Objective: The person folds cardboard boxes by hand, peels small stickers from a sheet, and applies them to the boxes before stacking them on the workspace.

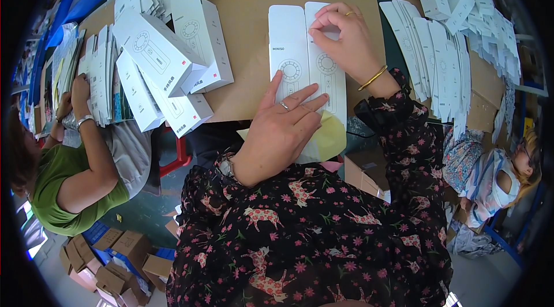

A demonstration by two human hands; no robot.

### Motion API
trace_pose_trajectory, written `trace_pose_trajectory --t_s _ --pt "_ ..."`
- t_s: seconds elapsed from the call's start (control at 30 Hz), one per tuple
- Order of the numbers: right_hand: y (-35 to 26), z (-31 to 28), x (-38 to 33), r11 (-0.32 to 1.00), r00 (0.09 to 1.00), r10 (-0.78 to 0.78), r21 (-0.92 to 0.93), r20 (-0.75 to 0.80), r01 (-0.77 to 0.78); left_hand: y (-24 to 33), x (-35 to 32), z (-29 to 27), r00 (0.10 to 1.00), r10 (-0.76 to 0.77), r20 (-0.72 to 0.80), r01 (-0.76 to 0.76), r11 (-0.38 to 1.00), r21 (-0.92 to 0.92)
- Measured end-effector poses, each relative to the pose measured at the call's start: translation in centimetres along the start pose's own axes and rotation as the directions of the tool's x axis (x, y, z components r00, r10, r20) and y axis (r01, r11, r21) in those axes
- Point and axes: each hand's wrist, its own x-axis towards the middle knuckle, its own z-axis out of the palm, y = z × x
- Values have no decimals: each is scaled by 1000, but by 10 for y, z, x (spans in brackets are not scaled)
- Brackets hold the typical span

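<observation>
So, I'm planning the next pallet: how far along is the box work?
Done: several assembled white boxes sit left. In hand: the left hand and right hand press on two flat white sleeves. Left: fanned flat blanks wait on the right.

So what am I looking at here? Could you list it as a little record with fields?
Left hand: flat on the lower end of the white cards, over a yellow sheet
Right hand: fingertips pressing the top of the right-hand card
Surface: brown table
Nearby: assembled white boxes, fanned flat cartons
Others: a person in a green top at the left
</observation>
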Motion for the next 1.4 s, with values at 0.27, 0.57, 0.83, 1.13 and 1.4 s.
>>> trace_pose_trajectory --t_s 0.27,0.57,0.83,1.13,1.4 --pt "-3 -3 1 981 987 157 109 23 -158 -2 -1 1 1000 27 -6 -26 999 22" --pt "-7 -20 -28 951 977 188 269 -103 -154 3 -8 -15 1000 3 -22 -5 998 -56" --pt "-48 -52 -123 681 788 608 444 101 -582 -8 -51 -43 951 -308 13 282 854 -438" --pt "-80 -34 -149 746 852 509 429 123 -509 -24 -43 -15 965 -229 124 250 685 -685" --pt "-80 -45 -142 238 750 604 838 268 -491 -21 -34 -1 949 -302 87 243 532 -811"
